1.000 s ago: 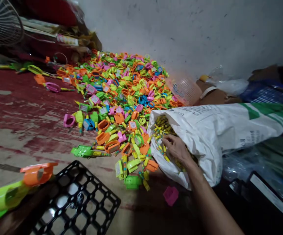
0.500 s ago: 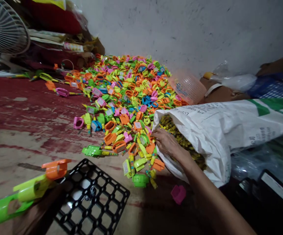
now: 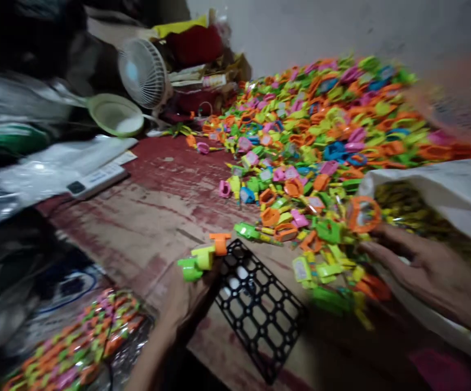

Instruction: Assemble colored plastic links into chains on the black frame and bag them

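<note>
My left hand is closed around a short row of plastic toy watches, one green, one yellow and one orange. Beside that hand a black grid tray lies on the worn board, its openings showing the surface beneath. My right hand, slightly blurred, pinches an orange toy watch with a round opening at its fingertips. It is in front of the mouth of a white sack, which holds many small yellow-brown pieces. Loose toy watches in bright colours spread beyond both hands.
A large heap of toy watches rises against the wall. A fan, a pale green basin and a white power strip stand at the left. Packed coloured pieces lie at the lower left.
The view has swung left, bringing the basin and packed pieces into sight. My right hand has left the sack's mouth and now has an orange toy watch. My left hand keeps its row.
</note>
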Demonstrator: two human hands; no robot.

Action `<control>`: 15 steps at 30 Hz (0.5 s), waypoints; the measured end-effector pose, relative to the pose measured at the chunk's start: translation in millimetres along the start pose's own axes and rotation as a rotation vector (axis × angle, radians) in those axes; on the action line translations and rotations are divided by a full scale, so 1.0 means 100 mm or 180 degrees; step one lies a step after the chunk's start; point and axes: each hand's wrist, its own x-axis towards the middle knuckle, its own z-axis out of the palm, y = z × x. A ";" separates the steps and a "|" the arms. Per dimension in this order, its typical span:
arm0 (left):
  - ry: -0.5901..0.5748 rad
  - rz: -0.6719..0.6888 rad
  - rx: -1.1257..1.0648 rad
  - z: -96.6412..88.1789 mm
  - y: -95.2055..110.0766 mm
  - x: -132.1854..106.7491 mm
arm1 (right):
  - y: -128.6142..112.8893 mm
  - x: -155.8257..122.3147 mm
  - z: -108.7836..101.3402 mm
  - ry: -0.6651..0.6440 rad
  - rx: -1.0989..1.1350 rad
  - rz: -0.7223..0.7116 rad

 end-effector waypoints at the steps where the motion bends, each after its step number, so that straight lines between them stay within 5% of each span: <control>1: 0.0007 -0.0007 0.0009 -0.04 -0.04 0.00 | -0.19 -0.01 0.11 0.0009 0.0444 0.0181; 4: 0.0057 0.0042 -0.0047 -0.03 -0.07 0.03 | -0.83 -0.02 0.57 -0.0276 0.1995 0.0699; 7: -0.0005 0.0121 -0.0173 0.05 -0.07 0.07 | -1.22 0.07 1.06 -0.0549 0.2463 0.0626; 11: 0.0008 0.0149 -0.0232 0.08 -0.14 0.08 | -1.25 0.26 1.46 -0.0551 0.2018 0.0801; 15: 0.0072 0.0140 -0.0183 0.06 -0.15 0.09 | -1.21 0.27 1.55 -0.0437 0.1686 0.0627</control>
